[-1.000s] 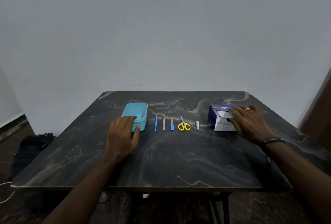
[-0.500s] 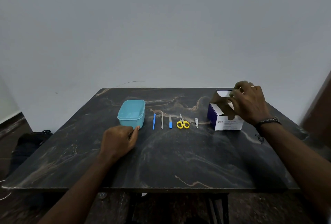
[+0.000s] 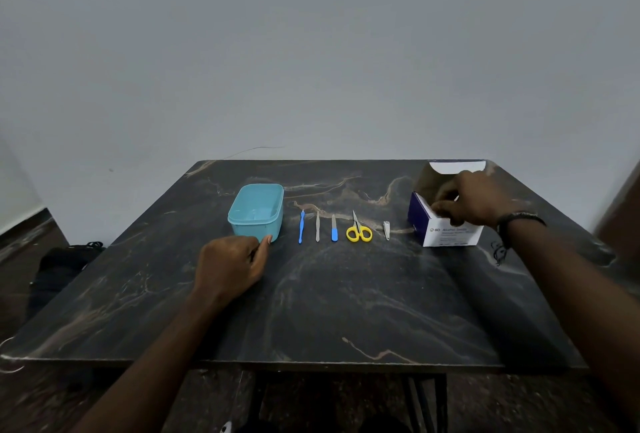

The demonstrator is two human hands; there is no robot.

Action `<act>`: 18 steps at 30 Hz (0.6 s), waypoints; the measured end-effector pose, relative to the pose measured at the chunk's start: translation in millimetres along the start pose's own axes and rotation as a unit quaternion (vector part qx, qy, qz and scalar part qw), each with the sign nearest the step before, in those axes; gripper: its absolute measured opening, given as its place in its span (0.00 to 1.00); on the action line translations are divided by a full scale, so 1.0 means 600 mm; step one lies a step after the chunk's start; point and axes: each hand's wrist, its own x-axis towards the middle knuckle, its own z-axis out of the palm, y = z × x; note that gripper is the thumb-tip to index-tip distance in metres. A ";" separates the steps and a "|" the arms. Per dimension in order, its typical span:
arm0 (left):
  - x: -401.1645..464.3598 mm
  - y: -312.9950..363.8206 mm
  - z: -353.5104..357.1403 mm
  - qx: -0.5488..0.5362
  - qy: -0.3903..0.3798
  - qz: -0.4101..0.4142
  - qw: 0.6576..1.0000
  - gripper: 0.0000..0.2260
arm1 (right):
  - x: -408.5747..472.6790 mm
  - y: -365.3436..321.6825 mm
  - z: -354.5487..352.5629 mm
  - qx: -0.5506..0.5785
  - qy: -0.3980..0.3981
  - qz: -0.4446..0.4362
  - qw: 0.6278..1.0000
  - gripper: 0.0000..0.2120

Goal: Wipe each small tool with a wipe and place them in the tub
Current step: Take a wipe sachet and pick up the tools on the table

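I see a dark marble-patterned table point(image 3: 346, 301) with tan veins running across its top, filling most of my view. Behind it stands a plain pale wall point(image 3: 311, 51), and a thin wire point(image 3: 254, 150) curves up against the wall just past the table's far left edge. On the floor to the left, beside the table, lies a black bag point(image 3: 59, 269). The floor point(image 3: 24, 242) there is dark, with a pale skirting strip where it meets the left wall. At the far right edge I make out a brown upright surface point(image 3: 623, 210), blurred. Below the near edge, dark table legs point(image 3: 426, 401) show.
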 end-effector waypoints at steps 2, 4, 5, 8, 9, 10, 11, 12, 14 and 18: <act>0.000 -0.002 0.001 -0.002 -0.002 -0.004 1.000 0.17 | 0.011 0.002 -0.002 -0.037 -0.063 -0.006 0.997 0.05; 0.000 -0.003 0.002 -0.002 -0.003 -0.009 1.000 0.17 | 0.018 -0.001 -0.003 -0.080 -0.111 0.001 0.991 0.09; 0.000 -0.003 0.003 -0.002 -0.003 -0.010 1.000 0.17 | 0.021 -0.001 -0.004 -0.094 -0.128 0.002 0.987 0.13; 0.003 -0.001 0.003 -0.008 -0.009 -0.011 1.000 0.16 | 0.026 0.000 -0.007 -0.123 -0.174 -0.006 0.977 0.15; 0.003 0.001 0.002 -0.008 -0.011 -0.012 1.000 0.16 | 0.027 -0.001 -0.008 -0.132 -0.187 -0.008 0.973 0.16; 0.003 0.002 0.002 -0.007 -0.011 -0.014 1.000 0.16 | 0.026 -0.004 -0.011 -0.142 -0.200 -0.002 0.969 0.16; 0.002 0.000 0.002 -0.004 -0.009 -0.019 1.000 0.16 | 0.030 -0.011 -0.012 -0.150 -0.211 0.005 0.966 0.17; 0.000 -0.004 0.003 -0.002 -0.007 -0.023 1.000 0.16 | 0.033 -0.016 -0.011 -0.157 -0.215 0.010 0.964 0.17; -0.001 -0.008 0.006 -0.003 -0.009 -0.021 1.000 0.16 | 0.033 -0.021 -0.009 -0.178 -0.220 0.020 0.959 0.16; 0.002 -0.006 0.005 0.000 -0.008 -0.022 1.000 0.16 | 0.033 -0.026 -0.006 -0.189 -0.220 0.045 0.956 0.14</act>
